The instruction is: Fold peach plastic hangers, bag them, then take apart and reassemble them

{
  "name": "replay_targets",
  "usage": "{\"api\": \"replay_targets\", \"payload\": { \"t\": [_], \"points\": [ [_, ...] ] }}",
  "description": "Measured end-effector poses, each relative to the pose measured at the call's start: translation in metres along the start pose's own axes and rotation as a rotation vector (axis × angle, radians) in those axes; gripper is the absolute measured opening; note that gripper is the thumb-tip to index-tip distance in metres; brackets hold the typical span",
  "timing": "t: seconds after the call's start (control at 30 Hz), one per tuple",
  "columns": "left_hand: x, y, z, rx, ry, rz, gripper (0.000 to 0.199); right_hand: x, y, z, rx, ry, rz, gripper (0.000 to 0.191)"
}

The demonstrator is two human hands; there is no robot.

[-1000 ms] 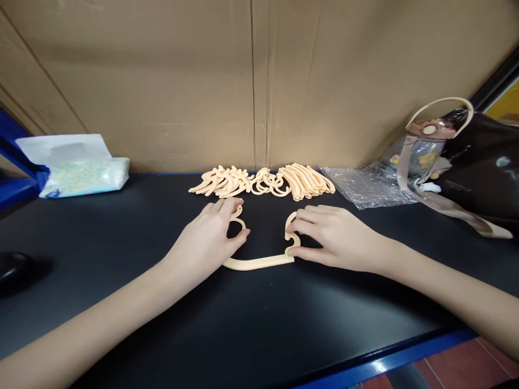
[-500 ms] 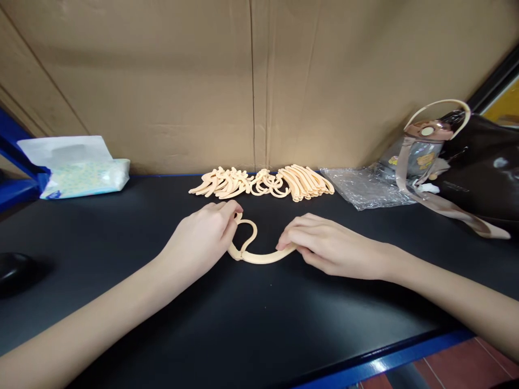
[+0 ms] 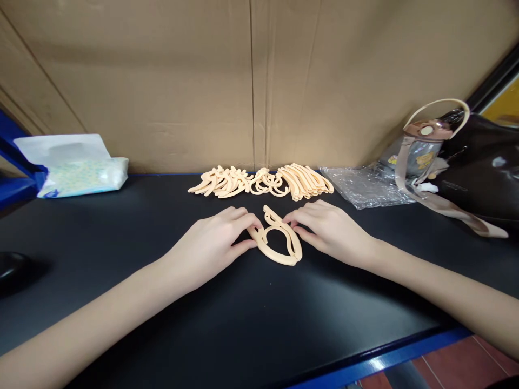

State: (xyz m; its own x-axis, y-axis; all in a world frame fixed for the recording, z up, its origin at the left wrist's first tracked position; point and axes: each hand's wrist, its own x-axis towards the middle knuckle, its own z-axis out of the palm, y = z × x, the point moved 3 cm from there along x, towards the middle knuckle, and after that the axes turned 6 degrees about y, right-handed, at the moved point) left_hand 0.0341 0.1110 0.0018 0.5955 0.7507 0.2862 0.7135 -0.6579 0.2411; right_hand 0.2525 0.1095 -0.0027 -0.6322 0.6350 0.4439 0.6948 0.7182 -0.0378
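Note:
A cream plastic folding hanger (image 3: 274, 256) lies on the black table between my hands, its two arms meeting at a joint near me and a curved hook piece inside them. My left hand (image 3: 214, 235) pinches the left arm's end with thumb and fingers. On the other side, my right hand (image 3: 330, 229) has its fingertips closed on the right arm, partly covering it. Behind the hanger lie cream parts: curved arms (image 3: 222, 182) on the left, hooks (image 3: 259, 186) in the middle, and a row of longer arms (image 3: 307, 182) on the right.
A tissue pack (image 3: 83, 170) sits at the back left, with a black mouse (image 3: 14, 272) nearer me. Clear plastic film (image 3: 363, 186), a strapped bottle (image 3: 424, 151) and a dark bag (image 3: 478, 167) occupy the back right. A cardboard wall (image 3: 182, 86) rises behind.
The hanger has turned over on the table, its joint shifting from left to right. My left hand moved right onto the other arm; my right hand now grips the jointed side.

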Motion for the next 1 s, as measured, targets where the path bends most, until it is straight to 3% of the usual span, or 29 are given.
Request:
{"api": "replay_targets", "payload": {
  "t": [0.3,0.5,0.63,0.83,1.0],
  "points": [
    [0.001,0.002,0.003,-0.025,0.083,0.085,0.040,0.001,-0.002,0.000,0.050,-0.012,-0.075,0.026],
    [-0.002,0.000,0.011,-0.143,-0.087,0.005,0.069,-0.002,-0.011,0.000,0.179,-0.108,-0.147,0.034],
    [-0.004,0.002,0.012,-0.219,-0.142,-0.036,0.066,-0.003,-0.016,0.000,0.233,-0.151,-0.159,0.041],
    [-0.005,0.005,0.012,-0.287,-0.060,-0.002,0.072,-0.003,-0.018,0.003,0.277,-0.189,-0.156,0.048],
    [-0.003,0.010,0.011,-0.283,-0.071,0.051,0.069,-0.005,-0.016,0.006,0.312,-0.246,-0.128,0.052]
  ]
}}
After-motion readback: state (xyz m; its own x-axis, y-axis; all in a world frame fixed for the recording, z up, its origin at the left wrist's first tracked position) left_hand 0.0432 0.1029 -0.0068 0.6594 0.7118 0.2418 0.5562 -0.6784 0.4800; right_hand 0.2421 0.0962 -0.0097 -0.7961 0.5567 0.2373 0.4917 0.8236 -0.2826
